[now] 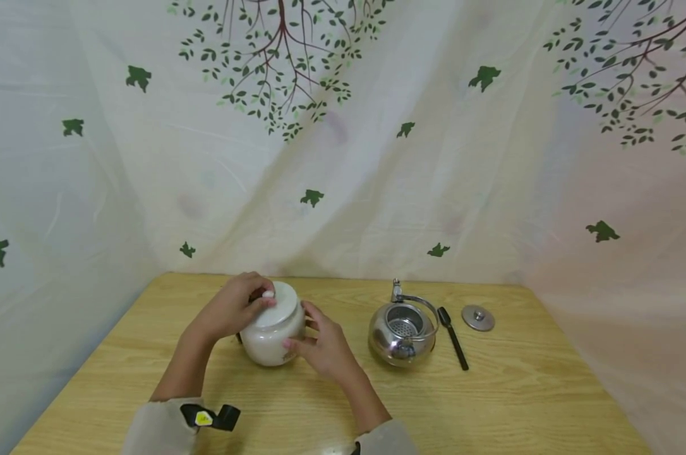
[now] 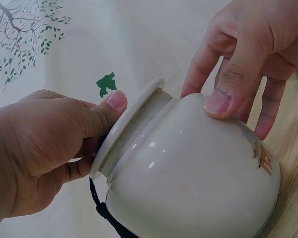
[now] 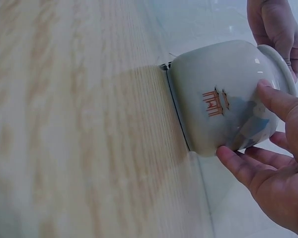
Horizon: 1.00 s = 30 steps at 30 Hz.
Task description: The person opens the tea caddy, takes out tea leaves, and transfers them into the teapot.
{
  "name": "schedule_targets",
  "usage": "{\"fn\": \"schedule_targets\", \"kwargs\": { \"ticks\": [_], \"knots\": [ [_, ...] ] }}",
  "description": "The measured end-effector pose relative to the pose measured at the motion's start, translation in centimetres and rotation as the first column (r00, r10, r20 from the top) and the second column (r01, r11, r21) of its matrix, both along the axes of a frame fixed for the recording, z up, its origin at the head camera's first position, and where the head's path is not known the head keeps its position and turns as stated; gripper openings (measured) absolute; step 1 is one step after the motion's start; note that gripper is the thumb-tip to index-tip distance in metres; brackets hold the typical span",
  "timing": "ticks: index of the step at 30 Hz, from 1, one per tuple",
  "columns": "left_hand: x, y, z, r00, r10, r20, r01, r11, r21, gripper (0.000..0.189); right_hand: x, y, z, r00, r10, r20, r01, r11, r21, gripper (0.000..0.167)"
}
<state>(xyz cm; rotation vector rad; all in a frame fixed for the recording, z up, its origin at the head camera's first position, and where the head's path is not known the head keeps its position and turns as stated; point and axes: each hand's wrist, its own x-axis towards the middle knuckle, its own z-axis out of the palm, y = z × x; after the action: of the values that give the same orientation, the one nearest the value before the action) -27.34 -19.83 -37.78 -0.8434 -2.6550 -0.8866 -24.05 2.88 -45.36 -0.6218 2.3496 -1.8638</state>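
Note:
A glossy white ceramic jar (image 1: 266,347) stands on the left half of the table, its round lid (image 1: 284,298) at the mouth. My left hand (image 1: 229,309) pinches the small knob (image 1: 268,294) on top of that lid. Around the jar's right side my right hand (image 1: 327,347) holds it, thumb at the front and fingers behind. A black cord with a tassel (image 2: 104,212) hangs from under the lid's edge in the left wrist view. The right wrist view shows a printed orange building (image 3: 214,103) and blue-grey shapes on the jar's wall.
Right of the jar sits a shiny metal teapot (image 1: 397,352) with a perforated strainer (image 1: 404,327) in its uncovered mouth and a curved handle. Beside it lie a black spoon (image 1: 455,341) and a metal lid (image 1: 478,318). A leaf-patterned curtain (image 1: 349,221) surrounds the wooden table (image 1: 525,385).

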Motion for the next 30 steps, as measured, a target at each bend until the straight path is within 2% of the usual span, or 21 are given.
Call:
{"fn": "schedule_targets", "kwargs": {
  "ticks": [8,18,30],
  "knots": [
    [0.0,0.1,0.5,1.0,-0.002,-0.024,0.002,1.0,0.001,0.005,-0.1,-0.1,-0.1,1.0,-0.002,-0.012,0.002,1.0,-0.006,0.079],
    [-0.4,-0.7,1.7,0.998,0.009,-0.063,-0.011,1.0,-0.026,0.008,-0.2,-0.2,-0.1,1.0,-0.008,-0.028,0.008,1.0,0.006,0.079],
    [-0.7,-2.5,1.7,0.992,0.022,-0.128,-0.025,0.999,-0.021,0.009,-0.3,-0.2,-0.3,0.999,-0.023,-0.047,0.024,1.0,0.012,0.079]
  ]
}}
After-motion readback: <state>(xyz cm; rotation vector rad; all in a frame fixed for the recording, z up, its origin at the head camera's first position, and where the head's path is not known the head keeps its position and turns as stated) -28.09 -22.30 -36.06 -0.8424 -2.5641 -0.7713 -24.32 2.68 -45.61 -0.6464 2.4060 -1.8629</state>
